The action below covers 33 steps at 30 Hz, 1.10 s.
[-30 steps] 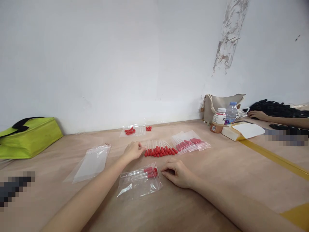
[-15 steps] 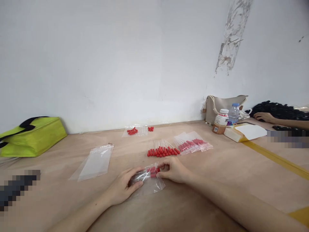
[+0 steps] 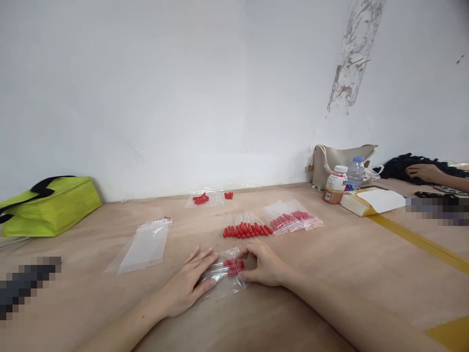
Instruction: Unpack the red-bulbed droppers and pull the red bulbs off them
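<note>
A clear plastic zip bag (image 3: 227, 288) lies on the table in front of me. Inside it are several thin clear tubes with red bulb-like ends (image 3: 233, 267), resembling droppers. My left hand (image 3: 188, 283) rests flat on the bag's left part, fingers spread over the tubes' clear ends. At the bag's right end, my right hand (image 3: 264, 264) curls its thumb and forefinger onto the edge, near the red ends. Just beyond is a loose pile of red-ended tubes (image 3: 247, 230). Beside that pile lie filled clear bags (image 3: 293, 217).
Flat clear bags (image 3: 144, 247) lie at left, near a lime-green bag (image 3: 54, 210). Farther back is a bag with red pieces (image 3: 201, 198). At right stand a brown drink bottle (image 3: 335, 186), a water bottle (image 3: 355, 173) and a beige bag (image 3: 337, 159). Another person's hand (image 3: 425, 172) touches black material.
My left hand has flattened and spread its fingers over the bag. The red ends now lie more spread out within it. The other person's hand has shifted right.
</note>
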Motion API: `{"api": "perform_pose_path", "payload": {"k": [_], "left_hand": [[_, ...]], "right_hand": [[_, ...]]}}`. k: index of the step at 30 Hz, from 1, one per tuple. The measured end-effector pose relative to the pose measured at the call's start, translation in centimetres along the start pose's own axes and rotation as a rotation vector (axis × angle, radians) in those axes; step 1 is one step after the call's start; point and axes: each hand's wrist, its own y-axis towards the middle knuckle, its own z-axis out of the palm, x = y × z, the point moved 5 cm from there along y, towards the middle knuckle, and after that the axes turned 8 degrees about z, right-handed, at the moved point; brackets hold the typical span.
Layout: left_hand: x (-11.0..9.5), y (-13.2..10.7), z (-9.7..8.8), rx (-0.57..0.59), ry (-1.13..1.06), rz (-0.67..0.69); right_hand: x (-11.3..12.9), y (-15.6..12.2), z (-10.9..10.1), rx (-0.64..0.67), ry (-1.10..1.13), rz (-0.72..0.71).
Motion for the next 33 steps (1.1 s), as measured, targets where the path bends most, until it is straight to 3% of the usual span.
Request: {"api": "perform_pose_path", "payload": {"k": [6, 13, 19, 24, 33], "left_hand": [[-0.8, 0.0, -0.2, 0.074, -0.050, 0.067], [-0.8, 0.0, -0.4, 0.096, -0.030, 0.080], [-0.7, -0.2, -0.2, 0.154, 0.000, 0.091], [-0.7, -0.1, -0.2, 0.158, -0.011, 0.093], [0.1, -0.6, -0.9, 0.178, -0.078, 0.131]], "right_hand": [[0.2, 0.2, 0.5, 0.066, -0.065, -0.024], [-0.5, -0.1, -0.1, 0.209, 0.165, 0.108], [-0.9, -0.6, -0.5, 0.310, 0.190, 0.114], [-1.8, -0.5, -1.3, 0.283, 0.166, 0.133], [-3.9, 0.4, -3.8, 0.369, 0.698, 0.303]]}}
